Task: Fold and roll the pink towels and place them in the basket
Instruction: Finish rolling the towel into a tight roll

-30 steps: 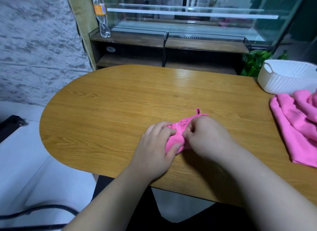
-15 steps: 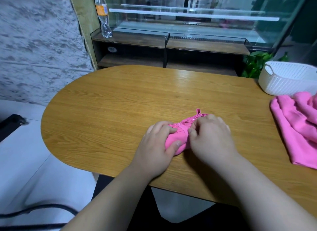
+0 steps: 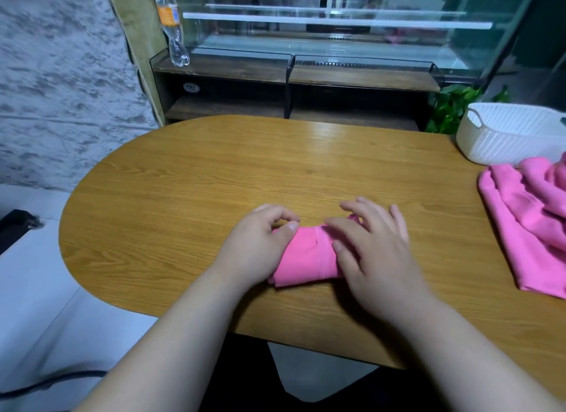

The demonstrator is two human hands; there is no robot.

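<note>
Diagonally lying rolled pink towel (image 3: pixel 303 258) (near-left to far-right); left hand (image 3: pixel 257 246) grips end, right hand (image 3: pixel 376 252) presses flat, fingers spread.

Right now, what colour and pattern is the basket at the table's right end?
The basket is white with a fine woven-look wall; the head view shows it.

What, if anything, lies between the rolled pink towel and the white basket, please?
Nothing visible: bare wooden table lies between the rolled pink towel and the white woven plastic basket. The loose pile of pink towels sits just beside that path, at the basket's near side.
</note>
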